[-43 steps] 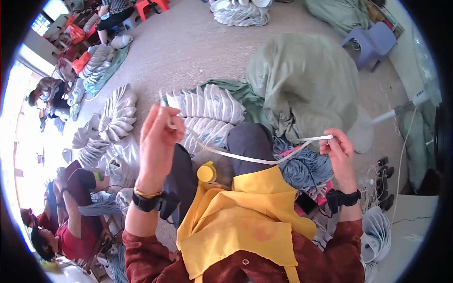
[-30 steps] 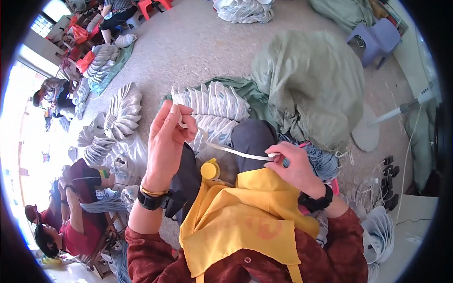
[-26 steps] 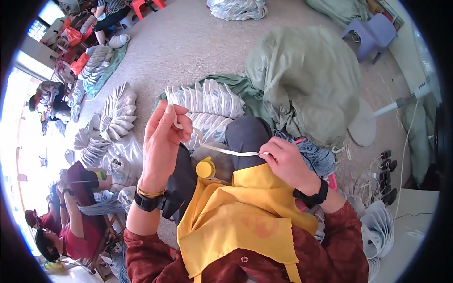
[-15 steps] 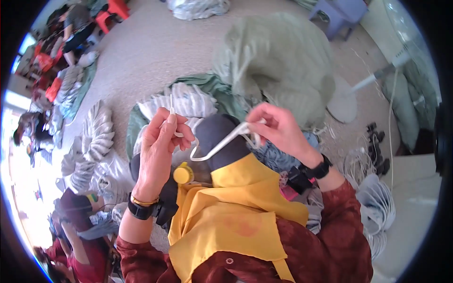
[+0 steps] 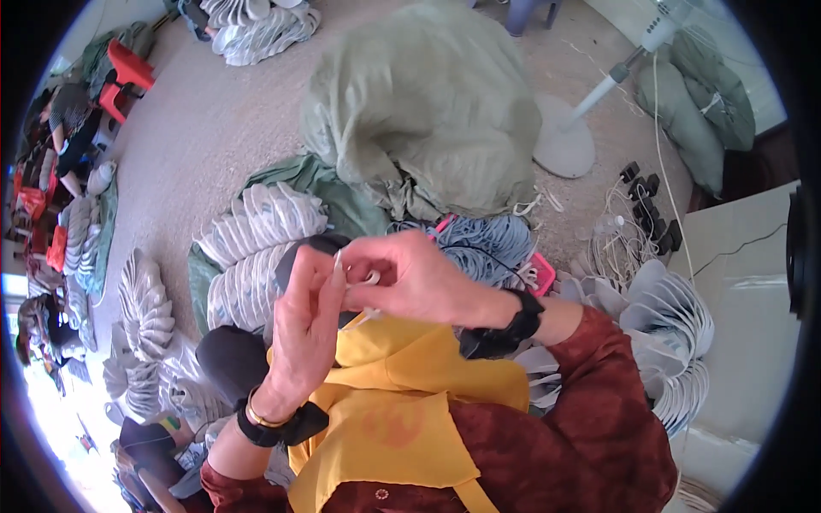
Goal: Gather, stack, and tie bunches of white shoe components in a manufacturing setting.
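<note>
Close together over my lap, both hands pinch a thin white cord [image 5: 373, 278]. My left hand [image 5: 304, 333] is closed, with a pale tip of it standing up between thumb and forefinger. My right hand [image 5: 415, 278] is closed just beside it, its fingertips meeting the left ones. Most of the cord is hidden behind the fingers. Below the hands a yellow apron [image 5: 393, 432] covers my lap. Beyond them lie stacked white curved pieces [image 5: 256, 227] on a green cloth, and a bundle of blue-grey cords [image 5: 487, 248] in a pink container [image 5: 544, 272].
A large grey-green sack [image 5: 428, 111] stands ahead, with a fan base [image 5: 564, 145] to its right. More white stacked pieces [image 5: 667, 312] lie at my right, near black plugs [image 5: 654, 214]. At the left are other stacks [image 5: 144, 303] and people seated at work.
My hands have come together from apart, the right one moving left. The white cord stretched between them is now mostly hidden. The view has shifted.
</note>
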Demonstrator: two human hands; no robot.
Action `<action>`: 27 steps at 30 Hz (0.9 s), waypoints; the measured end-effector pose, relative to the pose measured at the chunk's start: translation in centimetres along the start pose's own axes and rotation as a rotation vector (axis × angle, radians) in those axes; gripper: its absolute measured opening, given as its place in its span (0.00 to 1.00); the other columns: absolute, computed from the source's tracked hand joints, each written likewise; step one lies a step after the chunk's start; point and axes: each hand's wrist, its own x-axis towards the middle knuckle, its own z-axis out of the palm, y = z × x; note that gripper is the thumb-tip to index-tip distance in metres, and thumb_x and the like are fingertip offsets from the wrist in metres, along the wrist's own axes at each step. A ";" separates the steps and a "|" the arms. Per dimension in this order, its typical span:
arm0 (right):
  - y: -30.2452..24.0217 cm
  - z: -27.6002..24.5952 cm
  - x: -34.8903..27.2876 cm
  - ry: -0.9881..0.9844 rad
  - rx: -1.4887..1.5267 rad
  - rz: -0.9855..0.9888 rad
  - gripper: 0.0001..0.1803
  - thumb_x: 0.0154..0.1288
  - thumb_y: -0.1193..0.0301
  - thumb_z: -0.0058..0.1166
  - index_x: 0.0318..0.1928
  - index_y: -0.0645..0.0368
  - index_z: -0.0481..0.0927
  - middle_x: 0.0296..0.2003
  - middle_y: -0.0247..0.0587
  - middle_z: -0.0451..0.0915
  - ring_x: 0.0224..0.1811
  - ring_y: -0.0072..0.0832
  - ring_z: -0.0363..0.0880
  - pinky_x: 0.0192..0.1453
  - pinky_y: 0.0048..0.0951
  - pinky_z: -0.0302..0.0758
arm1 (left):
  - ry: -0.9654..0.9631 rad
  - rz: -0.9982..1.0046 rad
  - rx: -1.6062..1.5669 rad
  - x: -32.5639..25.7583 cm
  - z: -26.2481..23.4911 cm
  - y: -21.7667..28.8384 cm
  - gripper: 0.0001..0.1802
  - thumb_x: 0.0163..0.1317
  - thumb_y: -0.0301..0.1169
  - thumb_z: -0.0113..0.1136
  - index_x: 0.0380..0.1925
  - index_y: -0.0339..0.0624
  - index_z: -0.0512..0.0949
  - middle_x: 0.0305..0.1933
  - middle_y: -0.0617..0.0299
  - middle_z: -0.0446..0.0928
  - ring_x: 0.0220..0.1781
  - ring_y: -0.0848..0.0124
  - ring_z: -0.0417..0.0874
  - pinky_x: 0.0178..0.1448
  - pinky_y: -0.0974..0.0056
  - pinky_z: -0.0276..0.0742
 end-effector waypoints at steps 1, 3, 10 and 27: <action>0.5 0.4 -0.4 0.029 0.074 0.047 0.10 0.62 0.73 0.64 0.41 0.65 0.82 0.27 0.33 0.80 0.29 0.14 0.76 0.33 0.20 0.75 | -0.011 -0.015 0.055 -0.1 0.2 -0.4 0.03 0.75 0.24 0.46 0.41 0.35 0.66 0.34 0.60 0.76 0.37 0.80 0.79 0.40 0.69 0.79; 2.2 0.6 -0.6 0.049 0.090 0.062 0.08 0.63 0.74 0.63 0.40 0.65 0.81 0.28 0.32 0.80 0.30 0.13 0.76 0.33 0.19 0.75 | 0.001 -0.046 0.025 -0.3 0.9 -0.7 0.03 0.75 0.25 0.46 0.41 0.35 0.66 0.32 0.60 0.77 0.37 0.80 0.79 0.39 0.69 0.79; 2.8 -2.6 -1.2 0.025 0.074 0.090 0.06 0.67 0.74 0.60 0.41 0.64 0.82 0.29 0.31 0.81 0.26 0.13 0.77 0.29 0.18 0.74 | -0.068 -0.011 -0.045 0.3 1.6 -0.3 0.05 0.75 0.25 0.46 0.44 0.35 0.63 0.37 0.55 0.82 0.40 0.75 0.83 0.46 0.67 0.82; 4.3 -9.2 -2.6 0.244 0.396 0.274 0.15 0.73 0.67 0.54 0.48 0.68 0.79 0.33 0.32 0.80 0.31 0.15 0.77 0.33 0.19 0.75 | -0.254 -0.114 0.043 1.4 0.9 -2.3 0.04 0.71 0.22 0.50 0.42 0.32 0.71 0.47 0.55 0.80 0.48 0.74 0.82 0.54 0.67 0.80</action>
